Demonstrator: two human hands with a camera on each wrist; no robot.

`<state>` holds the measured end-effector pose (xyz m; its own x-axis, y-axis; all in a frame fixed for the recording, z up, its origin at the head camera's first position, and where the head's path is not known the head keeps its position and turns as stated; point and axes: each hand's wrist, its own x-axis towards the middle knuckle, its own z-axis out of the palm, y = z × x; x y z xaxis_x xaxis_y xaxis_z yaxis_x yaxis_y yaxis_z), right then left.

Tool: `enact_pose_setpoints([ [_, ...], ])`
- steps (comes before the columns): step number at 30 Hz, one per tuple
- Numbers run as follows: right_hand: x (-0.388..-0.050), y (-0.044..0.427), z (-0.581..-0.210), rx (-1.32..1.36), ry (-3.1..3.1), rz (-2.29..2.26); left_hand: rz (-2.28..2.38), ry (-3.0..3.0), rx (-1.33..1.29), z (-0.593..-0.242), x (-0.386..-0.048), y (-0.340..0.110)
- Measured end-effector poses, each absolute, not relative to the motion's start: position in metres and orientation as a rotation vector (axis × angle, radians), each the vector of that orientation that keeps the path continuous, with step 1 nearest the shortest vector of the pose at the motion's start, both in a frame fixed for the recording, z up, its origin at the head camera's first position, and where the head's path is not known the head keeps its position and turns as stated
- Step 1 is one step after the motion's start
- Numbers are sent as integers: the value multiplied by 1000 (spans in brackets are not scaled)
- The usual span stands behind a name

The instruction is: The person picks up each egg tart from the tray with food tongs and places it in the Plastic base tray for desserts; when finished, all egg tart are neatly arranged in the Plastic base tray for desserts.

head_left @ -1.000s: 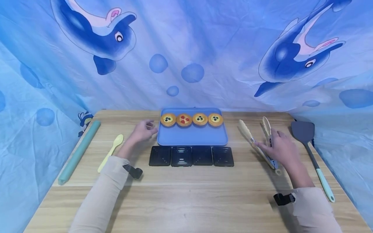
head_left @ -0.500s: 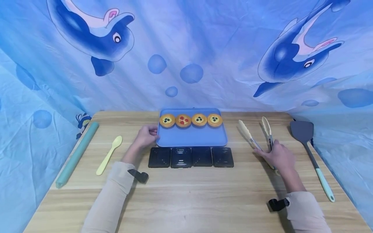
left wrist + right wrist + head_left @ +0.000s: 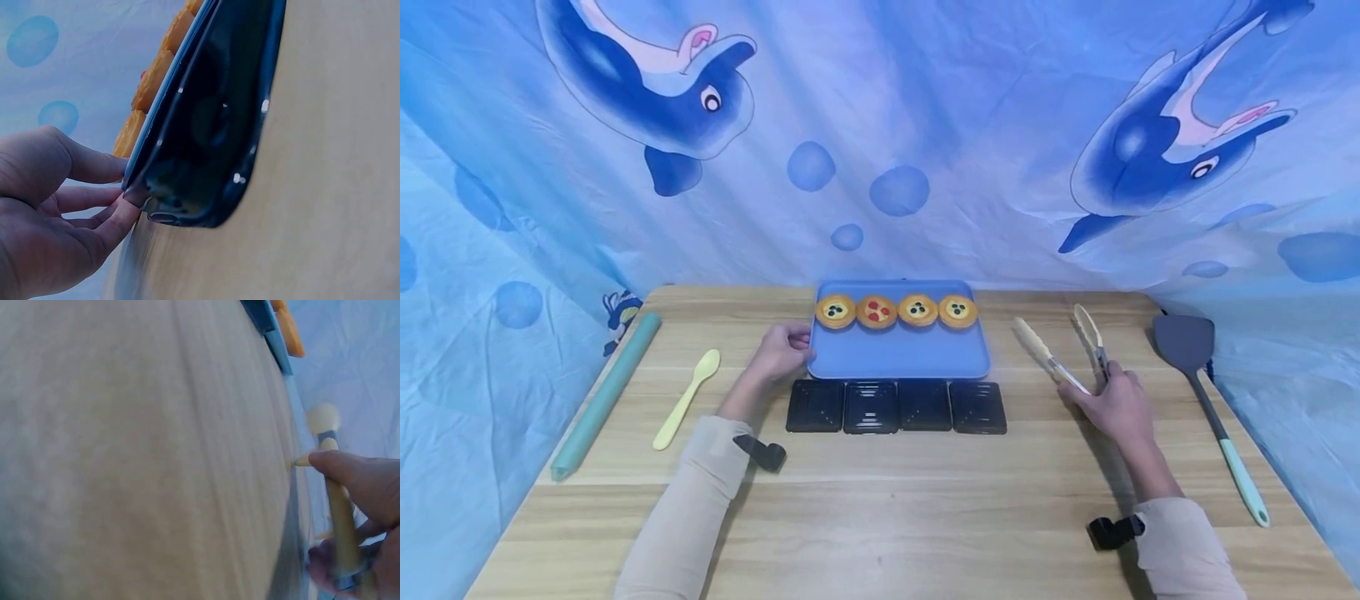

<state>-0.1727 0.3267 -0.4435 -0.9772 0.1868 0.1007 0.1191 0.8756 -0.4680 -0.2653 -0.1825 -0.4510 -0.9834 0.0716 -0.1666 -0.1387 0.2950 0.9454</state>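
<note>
My left hand [image 3: 781,350] is at the left edge of the blue tray [image 3: 898,357], its thumb and fingers pinching the rim in the left wrist view. Several round tarts [image 3: 876,312] line the back of the tray, one topped with red pieces and the others with dark berries. With my right hand [image 3: 1114,407] I grip the tongs [image 3: 1043,348] by their arms; their cream tips point away and stand spread apart. In the right wrist view the thumb presses along one arm of the tongs [image 3: 340,515].
Several black square plastic trays [image 3: 871,407] stand in a row just before the blue tray. A yellow spoon [image 3: 687,400] and a green rolling pin [image 3: 606,396] lie on the left. A spatula [image 3: 1210,408] lies on the right, and a blue cloth backdrop [image 3: 895,125] hangs behind.
My left hand has moved right and reached the tray's rim. My right hand has slid nearer along the tongs, towards their hinge end. Tarts and black trays keep their places.
</note>
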Motion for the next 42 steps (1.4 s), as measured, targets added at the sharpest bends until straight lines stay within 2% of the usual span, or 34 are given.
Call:
enact_pose_setpoints([
  [5, -175, 330, -440, -107, -2797, 843, 1767, 2379, -67, -452, -264, -184],
  [15, -190, 323, -409, 26, -2848, 794, 1734, 2432, -60, -455, -262, -188],
  [24, -222, 307, -383, 275, -2990, 734, 1767, 2401, -93, -455, -263, -185],
  [32, -257, 291, -384, 485, -3031, 654, 1674, 2495, -45, -455, -264, -184],
  [42, -274, 295, -395, 555, -3108, 731, 1675, 2488, -46, -452, -264, -181],
])
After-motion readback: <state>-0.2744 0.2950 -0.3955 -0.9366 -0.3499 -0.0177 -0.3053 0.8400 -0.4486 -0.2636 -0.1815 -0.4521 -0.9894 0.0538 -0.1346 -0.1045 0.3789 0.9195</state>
